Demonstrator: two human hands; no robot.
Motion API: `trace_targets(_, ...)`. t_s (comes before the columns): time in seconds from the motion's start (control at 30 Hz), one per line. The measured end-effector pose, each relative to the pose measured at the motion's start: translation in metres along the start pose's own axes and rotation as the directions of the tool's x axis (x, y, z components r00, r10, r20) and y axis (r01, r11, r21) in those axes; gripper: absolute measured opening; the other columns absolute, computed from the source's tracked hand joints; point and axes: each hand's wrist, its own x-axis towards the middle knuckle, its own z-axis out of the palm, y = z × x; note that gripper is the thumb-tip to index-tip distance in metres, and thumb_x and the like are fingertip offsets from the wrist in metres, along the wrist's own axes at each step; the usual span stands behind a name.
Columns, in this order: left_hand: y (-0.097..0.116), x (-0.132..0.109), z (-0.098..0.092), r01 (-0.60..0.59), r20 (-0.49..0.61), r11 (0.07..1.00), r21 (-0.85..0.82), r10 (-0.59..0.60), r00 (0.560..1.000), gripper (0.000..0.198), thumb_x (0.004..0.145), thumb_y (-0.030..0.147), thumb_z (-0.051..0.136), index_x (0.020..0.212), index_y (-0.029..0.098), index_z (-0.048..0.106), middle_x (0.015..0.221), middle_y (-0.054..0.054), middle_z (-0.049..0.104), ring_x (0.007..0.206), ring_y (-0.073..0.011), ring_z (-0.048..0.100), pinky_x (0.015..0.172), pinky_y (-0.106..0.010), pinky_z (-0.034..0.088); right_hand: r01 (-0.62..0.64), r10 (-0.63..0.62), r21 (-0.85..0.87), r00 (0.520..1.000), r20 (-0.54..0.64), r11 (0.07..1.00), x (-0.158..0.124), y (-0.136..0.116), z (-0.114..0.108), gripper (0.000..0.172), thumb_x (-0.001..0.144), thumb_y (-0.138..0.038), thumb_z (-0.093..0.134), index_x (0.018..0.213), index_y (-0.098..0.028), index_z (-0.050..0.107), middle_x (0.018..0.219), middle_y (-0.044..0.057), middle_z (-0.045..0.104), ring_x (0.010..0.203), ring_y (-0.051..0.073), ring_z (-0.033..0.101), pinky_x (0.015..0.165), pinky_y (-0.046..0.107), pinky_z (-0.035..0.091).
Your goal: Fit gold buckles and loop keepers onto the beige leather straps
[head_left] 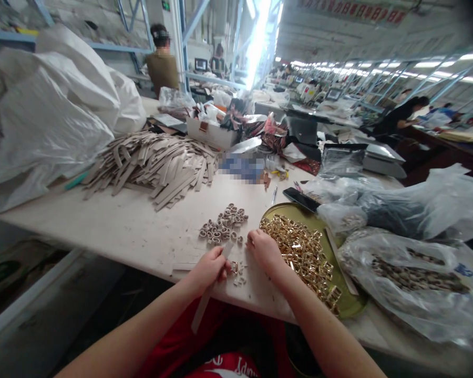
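My left hand (209, 272) is closed around a flat grey-beige strip (202, 311), which slants from above the fingers down past the table edge. At its fingertips is a small gold metal buckle (234, 268); whether the fingers grip it I cannot tell. My right hand (265, 253) has its fingers curled together at the table, beside a cluster of small rolled beige loops (223, 224). What those fingers hold, if anything, is hidden. Small pale scraps (240, 280) lie between the hands. Right of them, a round gold-coloured tray (352, 308) carries a heap of gold metal buckles (295, 244).
A large pile of beige strips (153, 163) lies at the back left, near a big white plastic bag (55, 100). A pen (275, 195) and a dark phone (300, 199) are behind the tray. Clear plastic bags (413, 283) crowd the right side. Other people work farther off.
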Motion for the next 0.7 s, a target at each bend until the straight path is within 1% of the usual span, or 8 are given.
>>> trace_targets(0.1,0.001,0.002,0.002,-0.067,0.004,0.995,0.07,0.067,0.998,0.015,0.077,0.019,0.036,0.088,0.016,0.047,0.064,0.005,0.051,0.041,-0.0046,0.042,0.039,-0.016,0.033,-0.007,0.01,0.117,1.0,-0.025,0.993,-0.007,0.001,-0.002,0.012,0.077,-0.015,0.051,0.084,-0.016,0.06,0.085,0.007,0.061,0.08,0.018,0.055,0.074,0.029,0.039)
trace_targets(0.27,0.012,0.002,0.011,-0.214,0.001,0.95,0.227,0.219,0.976,0.017,0.081,0.03,0.038,0.079,0.016,0.048,0.056,0.006,0.047,0.039,-0.0059,0.039,0.038,-0.017,0.032,-0.063,0.062,0.385,0.998,0.014,0.921,-0.024,-0.004,0.001,0.025,0.08,-0.029,0.049,0.097,-0.014,0.058,0.081,0.006,0.065,0.067,0.015,0.06,0.062,0.028,0.047)
trace_targets(0.33,0.014,0.002,0.015,-0.24,-0.003,0.937,0.252,0.249,0.968,0.02,0.081,0.033,0.039,0.074,0.017,0.047,0.051,0.006,0.045,0.039,-0.0066,0.038,0.038,-0.017,0.03,-0.116,0.109,0.603,0.993,0.048,0.789,-0.033,-0.01,0.002,0.027,0.078,-0.034,0.053,0.094,-0.014,0.059,0.079,0.005,0.065,0.064,0.014,0.059,0.062,0.028,0.047)
trace_targets(0.4,0.013,0.0,0.016,-0.262,0.028,0.925,0.276,0.265,0.964,0.024,0.081,0.037,0.04,0.07,0.017,0.047,0.048,0.007,0.044,0.038,-0.007,0.037,0.038,-0.018,0.029,-0.169,0.177,0.81,0.981,0.082,0.561,-0.042,-0.018,0.002,0.027,0.073,-0.037,0.06,0.089,-0.015,0.061,0.077,0.003,0.064,0.063,0.013,0.058,0.063,0.028,0.047)
trace_targets(0.47,0.01,-0.004,0.016,-0.285,0.054,0.906,0.314,0.283,0.958,0.026,0.082,0.039,0.04,0.068,0.018,0.046,0.046,0.008,0.043,0.037,-0.0069,0.036,0.039,-0.018,0.028,-0.204,0.242,0.912,0.963,0.121,0.355,-0.051,-0.026,0.003,0.026,0.068,-0.036,0.066,0.086,-0.017,0.061,0.075,0.001,0.063,0.063,0.011,0.056,0.063,0.026,0.046)
trace_targets(0.53,0.007,-0.009,0.016,-0.309,0.054,0.886,0.347,0.309,0.949,0.027,0.083,0.038,0.039,0.067,0.018,0.047,0.047,0.008,0.042,0.039,-0.0068,0.036,0.041,-0.019,0.028,-0.233,0.27,0.943,0.948,0.166,0.236,-0.058,-0.032,0.004,0.025,0.066,-0.034,0.068,0.084,-0.018,0.061,0.075,0.0,0.063,0.063,0.01,0.056,0.061,0.024,0.045)
trace_targets(0.6,0.006,-0.014,0.014,-0.33,0.048,0.869,0.37,0.337,0.94,0.026,0.083,0.037,0.039,0.068,0.018,0.049,0.049,0.008,0.042,0.042,-0.0074,0.038,0.044,-0.019,0.029,-0.248,0.246,0.941,0.951,0.19,0.231,-0.063,-0.035,0.005,0.027,0.066,-0.033,0.068,0.087,-0.019,0.06,0.075,-0.001,0.063,0.063,0.01,0.055,0.06,0.023,0.045)
trace_targets(0.7,0.007,-0.021,0.012,-0.352,0.075,0.843,0.407,0.353,0.933,0.026,0.083,0.036,0.04,0.07,0.017,0.053,0.052,0.006,0.043,0.047,-0.0085,0.04,0.046,-0.02,0.029,-0.218,0.152,0.902,0.973,0.172,0.373,-0.067,-0.035,0.008,0.032,0.068,-0.033,0.067,0.096,-0.019,0.059,0.07,-0.002,0.062,0.059,0.01,0.055,0.057,0.023,0.044)
